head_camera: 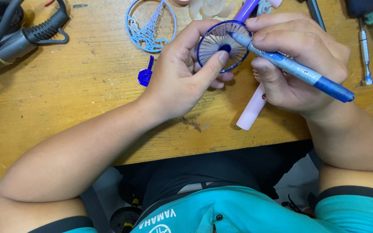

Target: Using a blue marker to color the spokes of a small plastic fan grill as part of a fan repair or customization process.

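I see the left hand [178,82] pinching a round blue spoked grille [222,43] at about 12 o'clock in the head view, thumb pressed on its dark hub and fingers curled behind the rim. The right hand [298,64] is closed in a writing grip on a blue pen-shaped tool [294,69], its tip touching the spokes at the grille's upper right. I judge the step in hand to be fine work on the spokes; any further stroke calls for a steady pinch and a light tip, as the spokes look thin. Beneath the right hand, at about 1 o'clock, a pale pink cylinder [251,110] lies on the wooden bench [87,99]. At 11 o'clock lie a light blue ring ornament with a tower cut-out [150,23] and, just below it, a small dark blue piece [145,75]. A black cable and handle [18,32] occupy 10 o'clock; a metal screwdriver [365,56] lies at 2 o'clock. The pink cylinder crowds the right wrist; nothing else obstructs.
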